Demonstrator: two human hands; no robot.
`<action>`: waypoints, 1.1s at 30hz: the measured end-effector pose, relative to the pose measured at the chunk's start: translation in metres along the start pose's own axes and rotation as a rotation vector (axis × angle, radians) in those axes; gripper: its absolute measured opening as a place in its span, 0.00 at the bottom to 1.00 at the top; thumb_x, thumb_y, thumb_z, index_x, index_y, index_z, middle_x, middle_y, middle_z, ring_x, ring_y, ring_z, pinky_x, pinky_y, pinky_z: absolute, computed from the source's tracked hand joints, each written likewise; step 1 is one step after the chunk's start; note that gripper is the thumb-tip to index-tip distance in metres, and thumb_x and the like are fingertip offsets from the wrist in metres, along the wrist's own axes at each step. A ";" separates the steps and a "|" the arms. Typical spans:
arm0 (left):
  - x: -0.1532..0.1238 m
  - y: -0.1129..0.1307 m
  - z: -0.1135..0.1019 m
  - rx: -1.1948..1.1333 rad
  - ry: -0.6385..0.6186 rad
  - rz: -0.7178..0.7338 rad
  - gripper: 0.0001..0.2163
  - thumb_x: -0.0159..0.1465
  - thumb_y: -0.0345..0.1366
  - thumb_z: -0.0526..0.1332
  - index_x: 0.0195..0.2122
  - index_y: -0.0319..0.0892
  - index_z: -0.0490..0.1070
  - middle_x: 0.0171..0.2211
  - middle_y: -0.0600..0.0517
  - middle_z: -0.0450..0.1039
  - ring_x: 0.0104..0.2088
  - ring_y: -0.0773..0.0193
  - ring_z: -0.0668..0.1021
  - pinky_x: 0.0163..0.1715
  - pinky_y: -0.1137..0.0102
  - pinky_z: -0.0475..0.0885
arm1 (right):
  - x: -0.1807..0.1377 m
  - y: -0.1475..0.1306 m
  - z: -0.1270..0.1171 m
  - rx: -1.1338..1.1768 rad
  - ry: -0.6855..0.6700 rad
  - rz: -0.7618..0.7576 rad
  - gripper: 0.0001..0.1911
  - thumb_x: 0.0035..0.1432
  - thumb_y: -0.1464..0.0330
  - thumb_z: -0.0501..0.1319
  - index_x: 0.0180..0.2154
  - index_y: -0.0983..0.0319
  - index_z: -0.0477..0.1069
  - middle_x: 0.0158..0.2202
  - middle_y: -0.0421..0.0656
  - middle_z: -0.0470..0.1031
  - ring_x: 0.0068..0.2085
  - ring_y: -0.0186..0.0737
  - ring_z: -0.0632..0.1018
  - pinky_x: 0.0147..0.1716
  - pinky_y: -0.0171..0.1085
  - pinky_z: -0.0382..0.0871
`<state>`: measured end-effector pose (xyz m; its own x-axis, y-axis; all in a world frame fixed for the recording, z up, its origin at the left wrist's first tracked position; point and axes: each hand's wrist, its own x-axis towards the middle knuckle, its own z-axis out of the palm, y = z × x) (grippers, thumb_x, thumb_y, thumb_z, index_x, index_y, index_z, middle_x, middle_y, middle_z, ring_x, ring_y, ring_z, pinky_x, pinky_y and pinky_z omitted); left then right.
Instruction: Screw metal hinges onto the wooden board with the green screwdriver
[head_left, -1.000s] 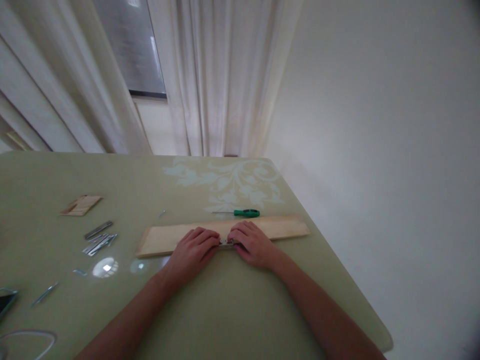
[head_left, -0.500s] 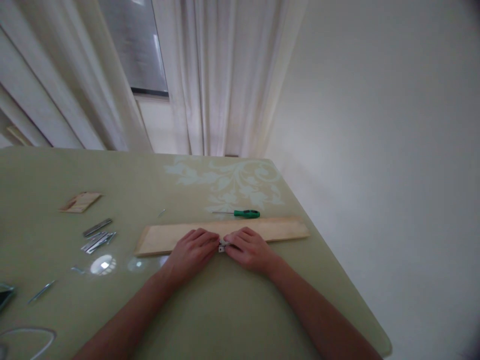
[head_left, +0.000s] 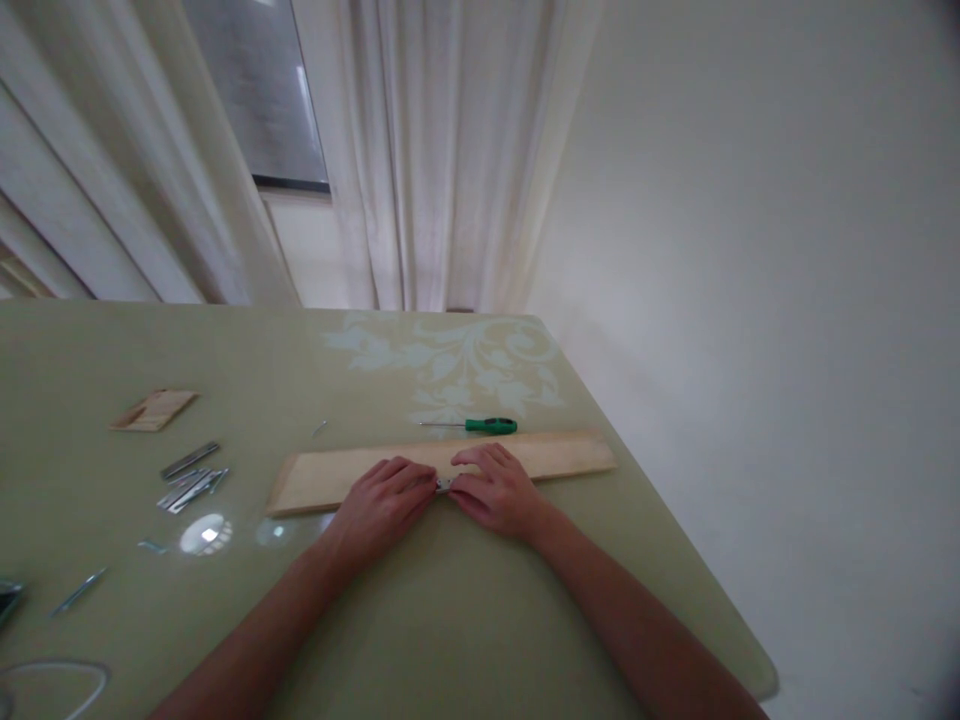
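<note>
— How far along does the job look, starting from the left of the table (head_left: pixel 450 620)?

— Early, I'd say. A small wooden block (head_left: pixel 154 410) and a cluster of metal strips (head_left: pixel 191 478) lie well apart from the hands, not fitted to anything. The long plank (head_left: pixel 570 455) lies flat across the table, and I can see no hardware fastened on its bare parts.

— And the hands?

— They meet at the middle of the plank's near edge. The left hand (head_left: pixel 386 498) rests palm-down with its fingertips against a small metal piece (head_left: pixel 444 485); I cannot tell whether it grips or only steadies. The right hand (head_left: pixel 495 488) pinches that piece from the other side.

— So the piece is only being placed?

— That's my guess. The screwdriver (head_left: pixel 487 426) lies just beyond the plank's far edge, in nobody's hand, so the fixing seems not yet done.

— How does the piece look?

— Tiny, shiny, mostly hidden by fingers, sitting against the plank's edge.
</note>
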<state>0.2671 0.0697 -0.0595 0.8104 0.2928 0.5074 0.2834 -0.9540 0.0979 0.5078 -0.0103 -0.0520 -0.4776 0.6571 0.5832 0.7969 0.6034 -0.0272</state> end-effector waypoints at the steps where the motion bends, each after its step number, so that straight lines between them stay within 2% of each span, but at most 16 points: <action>1: 0.000 0.000 0.000 0.003 -0.003 -0.001 0.10 0.74 0.34 0.58 0.46 0.44 0.80 0.46 0.47 0.82 0.44 0.57 0.80 0.46 0.62 0.76 | 0.000 0.000 0.000 -0.001 -0.016 -0.018 0.06 0.69 0.66 0.63 0.39 0.59 0.78 0.48 0.48 0.79 0.49 0.44 0.77 0.50 0.44 0.71; 4: -0.001 -0.001 0.001 -0.001 -0.007 -0.002 0.09 0.73 0.34 0.59 0.48 0.43 0.80 0.46 0.46 0.82 0.44 0.56 0.80 0.46 0.61 0.76 | -0.002 0.000 0.001 0.000 -0.049 -0.102 0.07 0.68 0.66 0.63 0.36 0.59 0.78 0.48 0.47 0.80 0.48 0.43 0.77 0.48 0.44 0.71; 6: -0.001 0.000 0.001 -0.027 -0.003 -0.009 0.10 0.73 0.33 0.59 0.49 0.43 0.80 0.47 0.46 0.82 0.45 0.56 0.80 0.47 0.60 0.77 | -0.005 0.002 0.000 0.037 -0.023 -0.072 0.10 0.68 0.62 0.65 0.35 0.58 0.78 0.48 0.47 0.80 0.48 0.44 0.77 0.48 0.44 0.71; 8: -0.001 0.001 0.000 -0.079 0.013 -0.034 0.11 0.73 0.33 0.59 0.50 0.44 0.80 0.47 0.46 0.82 0.46 0.56 0.80 0.49 0.60 0.76 | -0.006 0.009 -0.002 0.080 0.061 0.100 0.11 0.68 0.60 0.65 0.34 0.58 0.78 0.46 0.48 0.79 0.48 0.44 0.77 0.50 0.44 0.72; 11: 0.001 0.006 0.001 -0.161 0.059 -0.132 0.10 0.73 0.36 0.59 0.48 0.45 0.80 0.46 0.46 0.82 0.46 0.57 0.80 0.50 0.60 0.77 | -0.005 0.029 -0.006 0.051 0.183 0.524 0.09 0.69 0.61 0.62 0.43 0.59 0.77 0.48 0.50 0.78 0.51 0.47 0.77 0.53 0.47 0.72; 13: 0.003 0.010 0.003 -0.165 0.091 -0.208 0.09 0.73 0.39 0.60 0.47 0.44 0.79 0.44 0.46 0.81 0.45 0.56 0.80 0.48 0.60 0.77 | -0.003 0.046 -0.006 0.005 0.173 0.626 0.16 0.69 0.60 0.62 0.53 0.60 0.74 0.52 0.54 0.76 0.53 0.51 0.76 0.53 0.52 0.72; 14: 0.004 0.012 0.005 -0.152 0.100 -0.233 0.10 0.73 0.41 0.60 0.47 0.44 0.78 0.44 0.46 0.81 0.44 0.55 0.80 0.47 0.59 0.77 | -0.001 0.054 -0.005 -0.004 0.148 0.646 0.17 0.67 0.60 0.64 0.54 0.60 0.74 0.50 0.54 0.77 0.51 0.51 0.77 0.51 0.52 0.72; 16: 0.005 0.014 0.006 -0.125 0.104 -0.241 0.10 0.73 0.42 0.60 0.48 0.44 0.77 0.43 0.46 0.81 0.44 0.55 0.80 0.46 0.59 0.77 | 0.005 0.067 -0.004 0.007 0.077 0.643 0.13 0.63 0.61 0.68 0.46 0.60 0.77 0.41 0.50 0.80 0.43 0.50 0.79 0.44 0.48 0.74; 18: 0.004 0.015 0.007 -0.121 0.096 -0.221 0.10 0.74 0.41 0.59 0.49 0.45 0.78 0.44 0.46 0.81 0.45 0.55 0.80 0.47 0.59 0.77 | 0.014 0.078 -0.004 0.036 0.014 0.628 0.08 0.61 0.62 0.70 0.34 0.59 0.77 0.31 0.45 0.78 0.34 0.45 0.78 0.36 0.43 0.73; 20: 0.004 0.014 0.007 -0.139 0.088 -0.209 0.11 0.75 0.40 0.58 0.49 0.46 0.79 0.46 0.47 0.81 0.46 0.56 0.80 0.48 0.59 0.77 | 0.028 0.086 -0.010 0.067 -0.001 0.618 0.12 0.62 0.62 0.69 0.29 0.59 0.75 0.27 0.42 0.76 0.29 0.42 0.76 0.32 0.40 0.71; 22: 0.003 0.013 0.007 -0.161 0.088 -0.220 0.11 0.75 0.39 0.58 0.49 0.46 0.80 0.46 0.46 0.82 0.45 0.56 0.80 0.48 0.59 0.77 | 0.048 0.091 -0.024 0.093 0.039 0.617 0.13 0.64 0.60 0.67 0.30 0.59 0.75 0.29 0.42 0.77 0.30 0.41 0.77 0.31 0.39 0.70; 24: 0.003 0.012 0.008 -0.182 0.090 -0.249 0.11 0.74 0.39 0.59 0.49 0.46 0.81 0.45 0.46 0.82 0.45 0.56 0.80 0.47 0.59 0.78 | 0.069 0.089 -0.045 0.115 0.122 0.615 0.13 0.64 0.56 0.67 0.37 0.59 0.76 0.35 0.44 0.79 0.34 0.40 0.78 0.34 0.39 0.72; 25: 0.003 0.012 0.008 -0.193 0.090 -0.268 0.11 0.74 0.39 0.59 0.48 0.46 0.82 0.45 0.46 0.82 0.44 0.56 0.80 0.46 0.59 0.78 | 0.079 0.085 -0.057 0.133 0.194 0.614 0.15 0.65 0.54 0.66 0.40 0.59 0.76 0.37 0.44 0.78 0.35 0.40 0.78 0.34 0.39 0.72; 27: 0.004 0.013 0.009 -0.222 0.084 -0.315 0.10 0.73 0.39 0.61 0.46 0.47 0.82 0.45 0.47 0.82 0.44 0.56 0.80 0.46 0.59 0.78 | 0.095 0.071 -0.080 0.272 0.410 0.552 0.15 0.62 0.53 0.69 0.36 0.59 0.77 0.35 0.43 0.76 0.34 0.39 0.76 0.33 0.38 0.72; 29: 0.005 0.013 0.009 -0.252 0.077 -0.365 0.09 0.72 0.40 0.62 0.45 0.47 0.83 0.44 0.48 0.82 0.44 0.56 0.80 0.46 0.59 0.78 | 0.105 0.051 -0.098 0.381 0.480 0.487 0.14 0.63 0.54 0.69 0.34 0.59 0.77 0.33 0.41 0.74 0.33 0.37 0.74 0.31 0.37 0.70; 33: 0.006 0.014 0.007 -0.306 0.054 -0.421 0.08 0.72 0.40 0.63 0.45 0.49 0.82 0.45 0.50 0.81 0.45 0.56 0.79 0.46 0.60 0.77 | 0.110 0.019 -0.103 0.485 0.333 0.400 0.12 0.63 0.57 0.69 0.34 0.59 0.79 0.32 0.40 0.72 0.30 0.34 0.72 0.28 0.35 0.67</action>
<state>0.2789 0.0587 -0.0611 0.6289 0.6588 0.4128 0.4095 -0.7321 0.5445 0.5081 0.0271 0.0953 0.0176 0.7442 0.6678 0.5959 0.5285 -0.6046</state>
